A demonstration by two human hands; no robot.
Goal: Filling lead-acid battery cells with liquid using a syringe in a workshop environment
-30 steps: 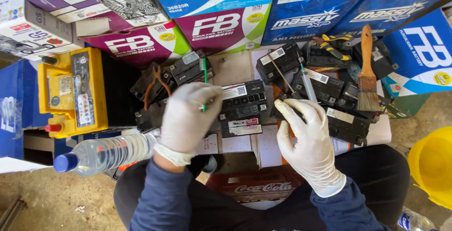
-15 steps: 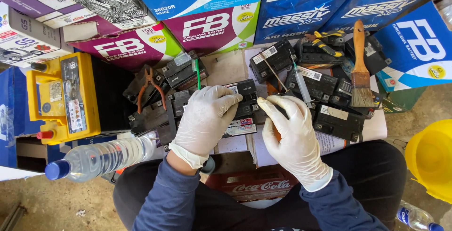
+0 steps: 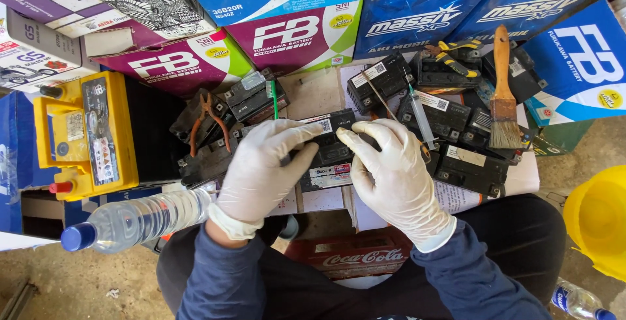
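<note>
A small black battery (image 3: 331,153) with white labels lies on a paper-covered board in front of me. My left hand (image 3: 264,170), in a white glove, rests on its left end with the fingers reaching over its top. My right hand (image 3: 391,176), also gloved, grips its right end, the thumb pointing toward the left hand. Both hands touch the battery from opposite sides. Several more small black batteries (image 3: 456,121) lie to the right and behind.
A yellow car battery (image 3: 88,137) stands at left, a clear water bottle with blue cap (image 3: 134,222) below it. Orange-handled pliers (image 3: 208,124), a green pen (image 3: 274,98), a syringe (image 3: 420,114) and a paintbrush (image 3: 503,91) lie among the batteries. Battery boxes (image 3: 287,30) form the back wall. Yellow bucket (image 3: 596,219) at right.
My right hand has moved left from the batteries at right onto the middle battery. My left hand has shifted to grip its left end. The view has drifted slightly.
</note>
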